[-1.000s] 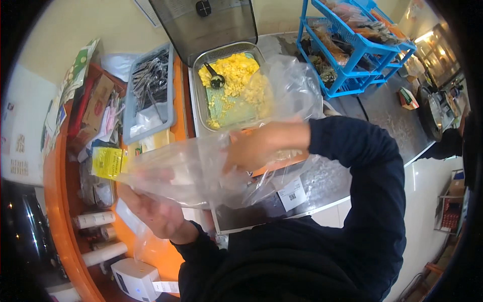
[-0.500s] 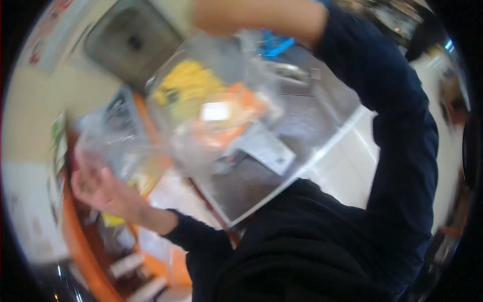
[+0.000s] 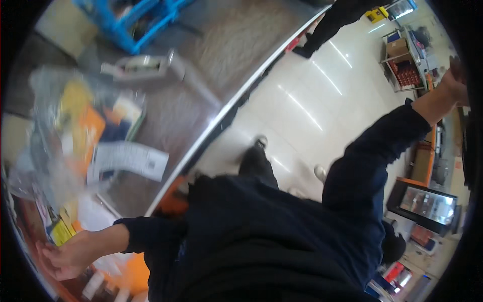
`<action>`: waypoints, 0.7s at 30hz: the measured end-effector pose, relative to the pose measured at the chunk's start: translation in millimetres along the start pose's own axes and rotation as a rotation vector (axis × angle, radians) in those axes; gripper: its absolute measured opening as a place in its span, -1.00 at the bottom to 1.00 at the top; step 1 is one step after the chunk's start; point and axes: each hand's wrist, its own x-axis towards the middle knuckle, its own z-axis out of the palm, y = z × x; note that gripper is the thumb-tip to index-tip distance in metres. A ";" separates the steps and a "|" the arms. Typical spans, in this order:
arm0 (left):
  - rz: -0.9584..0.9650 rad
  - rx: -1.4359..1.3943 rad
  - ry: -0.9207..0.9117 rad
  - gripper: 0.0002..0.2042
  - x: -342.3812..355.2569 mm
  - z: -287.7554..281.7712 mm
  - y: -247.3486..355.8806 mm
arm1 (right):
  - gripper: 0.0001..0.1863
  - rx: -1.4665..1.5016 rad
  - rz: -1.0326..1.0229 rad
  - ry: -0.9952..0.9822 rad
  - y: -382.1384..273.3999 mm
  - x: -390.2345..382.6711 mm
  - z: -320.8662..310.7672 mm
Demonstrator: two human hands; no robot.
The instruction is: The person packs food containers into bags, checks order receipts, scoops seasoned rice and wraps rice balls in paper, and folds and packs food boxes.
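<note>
Bare hands spread wide beside a dark counter [image 3: 231, 55]

From my remote station I viewed the wearer's two hands through the head camera. The left hand [image 3: 68, 255] stood at the near left, its fingers loosely bent and parted, and I saw nothing in its grasp; it was just beside a yellow packet [image 3: 61, 233]. The right hand [image 3: 454, 85] lay at the far right rim, partly cut off and dim, so I could not tell whether it was clenched or released. The clear plastic bag [image 3: 46, 98] was at the left, on the far side of the left hand and apart from it; blurred yellow and orange shapes showed at the bag, though I could not tell whether they were inside or beneath. A white printed slip [image 3: 128, 158] lay just right of these. Farther off stood a pale grey device [image 3: 138, 65] and a blue rack [image 3: 126, 40]. Across the pale floor [image 3: 302, 121], at the far side, I noted another person's dark trouser leg [image 3: 337, 25]
</note>
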 end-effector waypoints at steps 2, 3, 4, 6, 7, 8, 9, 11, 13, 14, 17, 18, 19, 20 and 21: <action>0.014 -0.126 -0.043 -0.78 -48.2 48.2 44.4 | -0.36 0.042 -0.012 0.110 33.3 16.4 -62.3; 0.012 -0.211 -0.122 -0.79 -77.5 73.9 74.3 | -0.34 0.063 -0.005 0.146 50.7 23.9 -92.7; -0.058 -0.239 -0.162 -0.80 -111.3 105.2 111.5 | -0.32 0.070 0.012 0.173 70.9 27.4 -118.5; -0.243 -0.078 -0.371 -0.79 -170.4 156.3 198.6 | -0.31 -0.008 0.078 0.193 117.5 18.4 -160.6; -0.229 -0.172 -0.522 -0.81 -200.7 183.1 224.1 | -0.33 -0.098 0.134 0.227 149.9 5.7 -188.5; -0.334 -0.325 -0.546 -0.83 -228.1 210.5 260.1 | -0.32 -0.130 0.192 0.233 176.0 -2.5 -209.5; -0.425 -0.452 -0.560 -0.84 -252.0 232.1 290.0 | -0.33 -0.090 0.328 0.224 216.1 -9.1 -226.4; -0.436 -0.495 -0.786 -0.85 -296.2 271.0 325.2 | -0.33 -0.067 0.530 0.235 264.7 -17.4 -260.0; -0.391 -0.457 -0.882 -0.85 -332.6 305.2 352.5 | -0.33 -0.050 0.603 0.233 294.7 -7.6 -273.5; -0.357 -0.422 -0.978 -0.86 -352.7 321.1 361.6 | -0.32 -0.174 0.604 0.201 310.8 1.8 -280.6; -0.433 -0.420 -1.035 -0.85 -430.8 377.1 376.3 | -0.33 -0.437 0.584 0.173 369.9 37.4 -325.6; -0.468 -0.385 -1.081 -0.85 -459.2 395.2 377.5 | -0.33 -0.575 0.581 0.172 393.3 42.4 -343.2; -0.543 -0.394 -1.082 -0.80 -488.3 412.9 375.2 | -0.34 -0.632 0.644 0.167 412.8 40.9 -363.5; -0.551 -0.348 -1.016 -0.80 -504.4 423.1 367.0 | -0.36 -0.669 0.650 0.127 434.7 52.1 -378.6; -0.829 -0.404 -0.889 -0.75 -533.7 443.8 362.3 | -0.36 -0.737 0.596 0.116 474.1 41.1 -398.9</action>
